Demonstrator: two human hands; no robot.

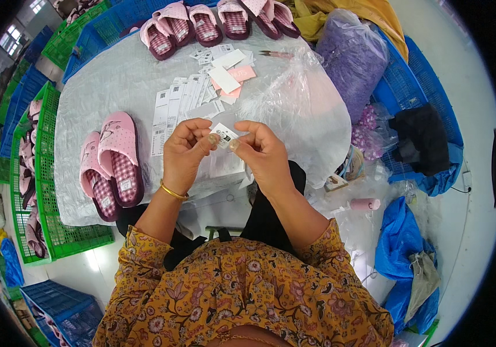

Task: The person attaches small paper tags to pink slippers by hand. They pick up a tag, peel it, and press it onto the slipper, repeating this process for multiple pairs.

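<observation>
Between my two hands is a small white printed label (223, 134), held up over the near edge of the covered table. The thumb and fingers of my left hand (185, 151) pinch its left side. My right hand (264, 155) grips the right side, thumb against forefinger. Just beyond lie white label strips (174, 104), fanned out on the table, with white cards (223, 78) and pink cards (243, 73) heaped further back. To the left of my left hand rests a pair of pink slippers (118, 141) with checked insoles and dark soles.
More pink slippers (206, 26) line the table's far edge. Clear plastic bags (294, 92) cover its right side, beside a purple bag (352, 58) and blue crates (401, 87). A green crate (74, 240) with slippers stands left; blue plastic sheeting (397, 243) lies at right.
</observation>
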